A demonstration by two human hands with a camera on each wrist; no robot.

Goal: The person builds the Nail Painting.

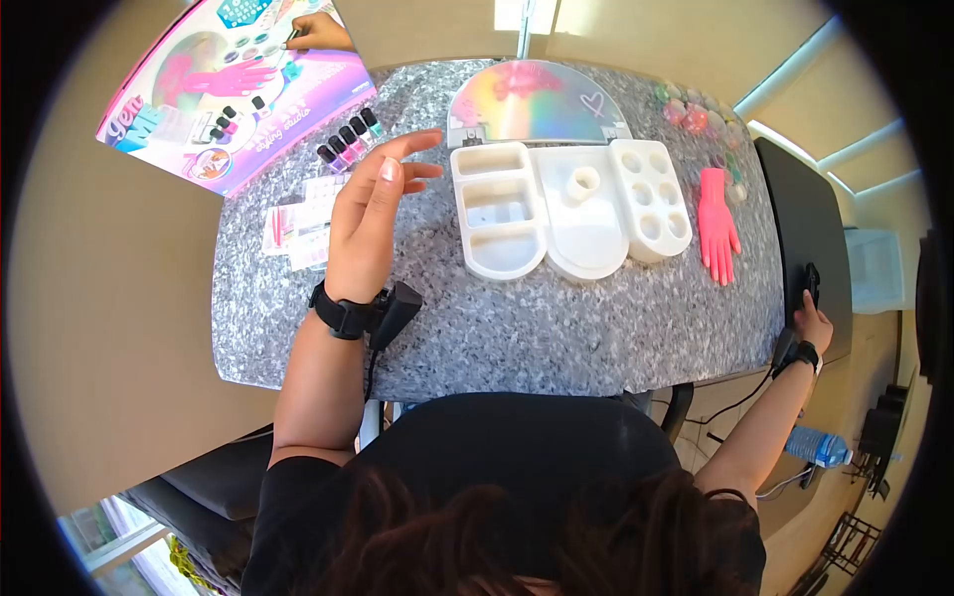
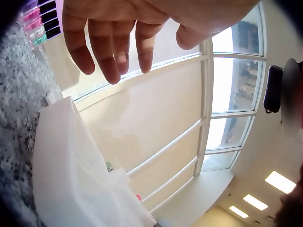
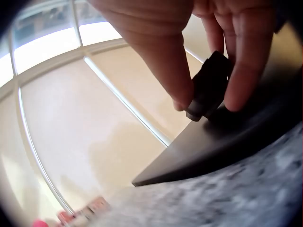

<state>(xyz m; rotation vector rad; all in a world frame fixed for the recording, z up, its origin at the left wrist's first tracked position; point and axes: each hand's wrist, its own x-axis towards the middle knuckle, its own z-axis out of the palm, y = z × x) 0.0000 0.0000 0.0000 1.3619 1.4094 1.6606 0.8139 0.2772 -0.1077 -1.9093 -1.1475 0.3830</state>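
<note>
So my grey speckled desk [image 1: 556, 343] has this loud "styling studio" box [image 1: 248, 109] leaning in at the far left, plus a bright pink model hand [image 1: 715, 223] lying over to the right and a little cluster of pink and clear bits [image 1: 694, 119] at the far right corner. Past the desk on my right I've got a clear plastic bin [image 1: 874, 270] and a bluish water bottle [image 1: 819, 446], with something dark and padded [image 1: 179, 507] down by my left. My left wrist view also catches bright window panes [image 2: 232, 85] and some rectangular ceiling lights [image 2: 280, 182] lol.
</note>
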